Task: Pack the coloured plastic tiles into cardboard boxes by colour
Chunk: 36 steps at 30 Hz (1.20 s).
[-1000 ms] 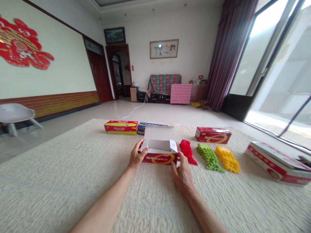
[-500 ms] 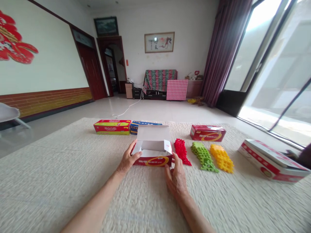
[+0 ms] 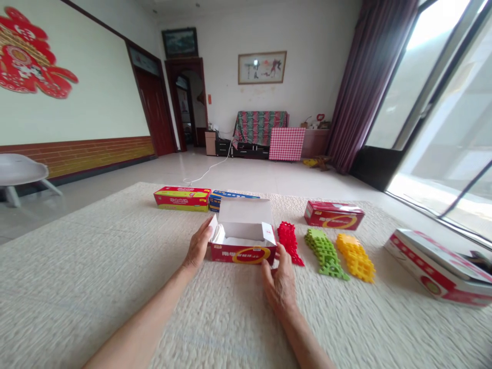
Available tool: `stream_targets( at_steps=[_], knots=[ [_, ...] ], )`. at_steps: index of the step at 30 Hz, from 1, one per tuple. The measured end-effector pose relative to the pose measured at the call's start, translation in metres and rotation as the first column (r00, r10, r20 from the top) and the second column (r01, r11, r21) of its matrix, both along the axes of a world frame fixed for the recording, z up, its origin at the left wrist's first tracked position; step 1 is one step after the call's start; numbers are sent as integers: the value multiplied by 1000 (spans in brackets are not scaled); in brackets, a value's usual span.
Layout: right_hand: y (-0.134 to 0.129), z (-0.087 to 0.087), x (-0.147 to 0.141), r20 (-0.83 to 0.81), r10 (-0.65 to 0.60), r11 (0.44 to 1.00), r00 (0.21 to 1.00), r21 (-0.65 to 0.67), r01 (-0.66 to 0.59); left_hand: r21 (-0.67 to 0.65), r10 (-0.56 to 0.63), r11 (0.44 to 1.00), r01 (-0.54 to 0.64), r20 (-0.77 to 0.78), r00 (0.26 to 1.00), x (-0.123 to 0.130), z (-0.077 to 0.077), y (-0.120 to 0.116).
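A red cardboard box (image 3: 244, 254) with a yellow oval and white characters stands on the pale mat in front of me, its lid (image 3: 246, 210) raised at the back. White lining shows inside. At its left end, my left hand (image 3: 199, 247) is closed at the white side flap (image 3: 213, 226), which leans outward. My right hand (image 3: 282, 277) grips the right end, thumb near the front corner and fingers along the side. Just right of the box lie red (image 3: 289, 241), green (image 3: 325, 253) and yellow (image 3: 354, 256) stacks of interlocking plastic pieces.
Behind stand a red and yellow-green box (image 3: 182, 200) and a blue box (image 3: 215, 201), partly hidden by the lid. Another red box (image 3: 334, 215) is at the back right. A larger white and red box (image 3: 438, 269) lies far right. The textured mat (image 3: 96, 271) covers the surface.
My left hand has shifted left off the front edge, and the left side flap now leans outward. My right hand stays on the box. The view has turned slightly left.
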State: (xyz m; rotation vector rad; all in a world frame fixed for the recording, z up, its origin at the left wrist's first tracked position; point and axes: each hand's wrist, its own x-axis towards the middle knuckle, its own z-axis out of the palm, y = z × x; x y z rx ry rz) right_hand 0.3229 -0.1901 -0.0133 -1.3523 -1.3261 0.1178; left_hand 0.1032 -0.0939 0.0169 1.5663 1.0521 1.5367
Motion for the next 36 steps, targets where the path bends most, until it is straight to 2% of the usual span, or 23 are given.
stream_targets(
  at_steps=[3, 6, 8, 9, 11, 13, 15, 18, 22, 25, 29, 36],
  knots=[
    [-1, 3, 0, 35, -23, 999, 999, 35, 22, 17, 123, 992, -124, 40, 992, -7, -8, 11],
    [-5, 10, -1, 134, -58, 992, 989, 117, 42, 14, 224, 975, -224, 0, 975, -11, -12, 16],
    [-7, 16, -2, 235, -55, 988, 971, 151, 20, 78, 246, 968, -240, -73, 967, -13, -11, 15],
    [-8, 19, -2, 282, -47, 988, 958, 154, 3, 157, 264, 957, -243, -128, 956, -14, -9, 14],
    [-8, 21, -3, 343, -33, 991, 939, 134, -14, 382, 328, 898, -220, -244, 913, -14, -2, 10],
    [-7, 21, -3, 349, -26, 994, 937, 109, -13, 572, 366, 811, -122, -333, 869, -14, 7, 6],
    [-6, 19, -2, 335, -19, 996, 942, 90, -12, 645, 338, 764, 2, -403, 850, -13, 14, 2],
    [-5, 19, 1, 319, -12, 998, 948, 58, -7, 623, 253, 769, 143, -501, 828, -12, 18, 0],
    [-5, 22, 4, 299, -4, 1000, 954, 14, 0, 536, 194, 819, 207, -597, 778, -14, 16, 1],
    [-5, 22, 4, 256, -29, 1000, 966, 8, 28, 515, 187, 833, 201, -604, 775, -16, 15, 1],
    [-3, 21, 6, 155, -84, 996, 984, 11, 83, 541, 198, 818, 195, -584, 788, -16, 14, -1],
    [-4, 23, 10, 39, -49, 996, 998, -68, 52, 565, 257, 817, 115, -536, 804, -10, 5, -2]
  ],
)
